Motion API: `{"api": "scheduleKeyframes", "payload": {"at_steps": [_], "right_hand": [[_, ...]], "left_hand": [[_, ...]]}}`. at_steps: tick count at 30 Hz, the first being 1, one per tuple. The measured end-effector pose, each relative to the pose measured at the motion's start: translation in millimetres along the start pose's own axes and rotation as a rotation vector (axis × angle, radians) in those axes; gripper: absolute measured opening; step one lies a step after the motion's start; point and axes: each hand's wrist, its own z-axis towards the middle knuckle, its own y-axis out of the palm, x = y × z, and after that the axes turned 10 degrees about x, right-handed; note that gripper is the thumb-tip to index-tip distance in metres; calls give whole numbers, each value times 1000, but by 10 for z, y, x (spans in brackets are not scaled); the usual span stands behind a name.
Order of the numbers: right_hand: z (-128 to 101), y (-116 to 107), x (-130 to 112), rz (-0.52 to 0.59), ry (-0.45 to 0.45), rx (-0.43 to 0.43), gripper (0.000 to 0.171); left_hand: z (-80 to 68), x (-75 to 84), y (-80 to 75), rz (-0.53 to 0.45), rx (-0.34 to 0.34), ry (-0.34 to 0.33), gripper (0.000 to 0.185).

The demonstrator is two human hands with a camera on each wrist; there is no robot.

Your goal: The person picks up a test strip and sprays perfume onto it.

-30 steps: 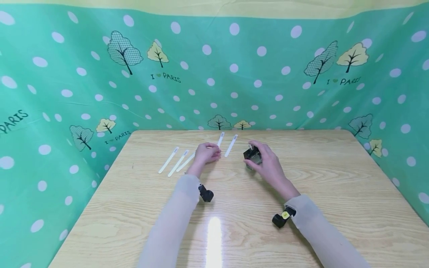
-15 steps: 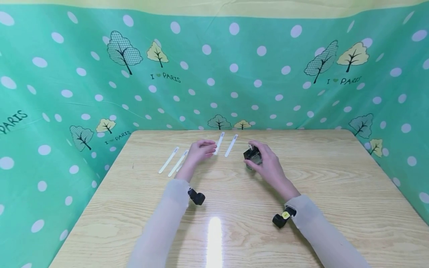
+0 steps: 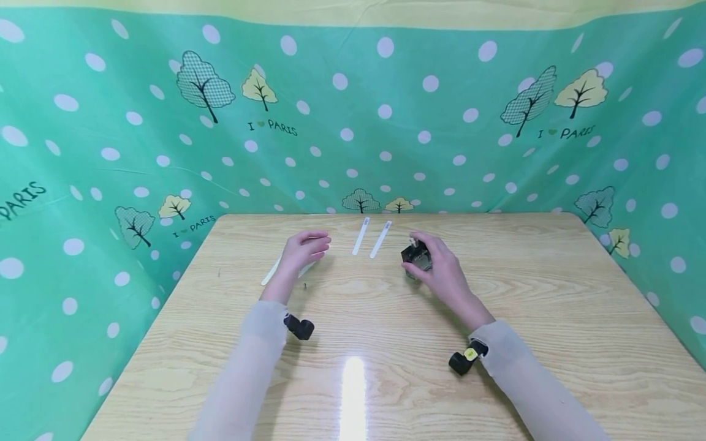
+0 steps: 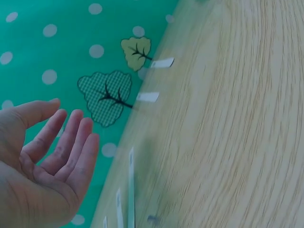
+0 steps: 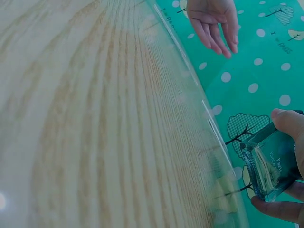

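Observation:
In the head view my right hand (image 3: 444, 272) grips a dark glass perfume bottle (image 3: 417, 258) at the right of the table's middle. The right wrist view shows the bottle (image 5: 270, 164) tilted between thumb and fingers, with white lettering on its face. My left hand (image 3: 300, 252) is raised over the left of the table, palm facing inward, fingers loosely bent and holding nothing. Under it lie several white paper strips (image 3: 269, 274), partly hidden by the hand. Two more strips, a left one (image 3: 361, 236) and a right one (image 3: 380, 239), lie side by side near the back edge.
The wooden table (image 3: 386, 343) reaches back to a green dotted curtain (image 3: 353, 122). A small dark mark (image 3: 305, 286) shows near the left strips. Each wrist carries a small black camera, one on the left (image 3: 299, 327) and one on the right (image 3: 463, 361).
My left hand has drawn away to the left from the left one of the two back strips, leaving it lying on the table. The right hand and bottle have stayed in place.

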Motion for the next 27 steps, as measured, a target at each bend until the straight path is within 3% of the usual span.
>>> {"api": "scheduleKeyframes", "payload": {"at_steps": [27], "right_hand": [[8, 34, -33, -5, 13, -9, 69]], "left_hand": [[-77, -145, -1024, 38, 152, -40, 52]]}}
